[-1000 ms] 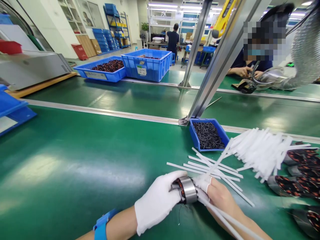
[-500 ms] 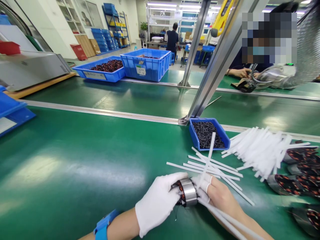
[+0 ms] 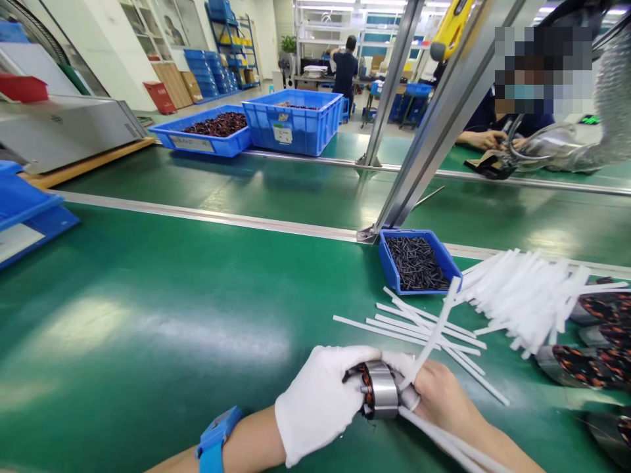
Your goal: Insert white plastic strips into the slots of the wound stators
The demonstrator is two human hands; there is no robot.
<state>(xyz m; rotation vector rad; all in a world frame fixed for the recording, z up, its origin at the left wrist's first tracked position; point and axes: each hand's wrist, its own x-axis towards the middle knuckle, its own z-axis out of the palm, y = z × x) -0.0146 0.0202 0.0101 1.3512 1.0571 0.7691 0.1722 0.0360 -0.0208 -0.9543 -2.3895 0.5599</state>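
Observation:
A stator (image 3: 383,389), a steel ring with copper windings inside, lies on its side in my left hand (image 3: 320,401). The white-gloved fingers are closed round its left end. At its right end is my right hand (image 3: 441,391), with white covers on the fingertips, closed round the base of a white tube (image 3: 436,332). That tube slants up past the knuckles. More white tubes (image 3: 444,440) run from the stator's lower right toward the bottom edge, below my right wrist. The right fingertips are partly hidden behind the tube and stator.
Loose white tubes (image 3: 419,328) lie beyond my hands, near a blue bin (image 3: 389,269) of short black pieces. A white tube pile (image 3: 532,295) and several stators (image 3: 562,366) are at right. A metal post (image 3: 419,144) rises behind the bin. Across the bench, a person's hands (image 3: 488,139) work.
The view has shifted slightly, so the scene sits a little to the right. The upright white tube leans further right, and my right fingers have turned about the stator's end.

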